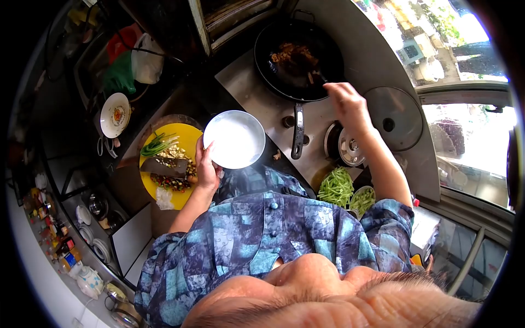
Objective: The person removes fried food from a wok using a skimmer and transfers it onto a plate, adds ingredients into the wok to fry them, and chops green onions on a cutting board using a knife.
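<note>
My left hand [206,170] is closed on the rim of a white bowl [235,139], which is tipped so its pale inside shows. Over the right edge of the black wok [265,65], my right hand [350,104] is closed around the handle of a cooking utensil [324,81]; its kind is hard to make out. Brown food [295,54] lies in the wok. To the left of the bowl, a yellow cutting board [188,136] carries a cleaver [169,167], green onions [157,144] and chopped ingredients [169,183].
A glass lid [407,123] leans by the window at right. Shredded green vegetable [336,187] sits near my right elbow beside a bowl of more green pieces [362,200]. The wok handle [298,131] points toward me. A patterned white bowl [115,123] stands at left.
</note>
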A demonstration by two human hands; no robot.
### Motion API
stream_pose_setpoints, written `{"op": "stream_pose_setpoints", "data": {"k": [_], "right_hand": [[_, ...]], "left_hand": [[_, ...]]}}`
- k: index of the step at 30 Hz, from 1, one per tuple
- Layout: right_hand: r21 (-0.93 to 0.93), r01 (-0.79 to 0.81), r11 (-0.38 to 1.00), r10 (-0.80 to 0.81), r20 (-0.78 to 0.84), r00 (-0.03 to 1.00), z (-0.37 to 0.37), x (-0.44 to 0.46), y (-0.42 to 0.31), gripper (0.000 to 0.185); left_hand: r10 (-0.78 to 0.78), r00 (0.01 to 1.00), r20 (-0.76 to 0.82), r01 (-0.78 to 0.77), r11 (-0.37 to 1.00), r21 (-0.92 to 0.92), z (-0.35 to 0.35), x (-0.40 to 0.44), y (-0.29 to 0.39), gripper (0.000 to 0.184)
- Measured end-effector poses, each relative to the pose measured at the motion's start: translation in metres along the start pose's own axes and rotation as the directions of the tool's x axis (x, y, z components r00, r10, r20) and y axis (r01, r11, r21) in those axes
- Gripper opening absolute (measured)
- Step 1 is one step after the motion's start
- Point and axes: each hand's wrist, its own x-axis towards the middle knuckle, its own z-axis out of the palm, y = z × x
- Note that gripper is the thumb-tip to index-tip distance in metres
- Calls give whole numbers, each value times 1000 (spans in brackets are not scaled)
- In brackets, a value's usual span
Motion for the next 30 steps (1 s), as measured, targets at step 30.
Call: {"op": "stream_pose_setpoints", "data": {"k": [30], "right_hand": [[113,54,992,-52,-18,998,43,37,31,18]], "left_hand": [[37,998,-50,-37,999,-14,4,-9,4,47]]}}
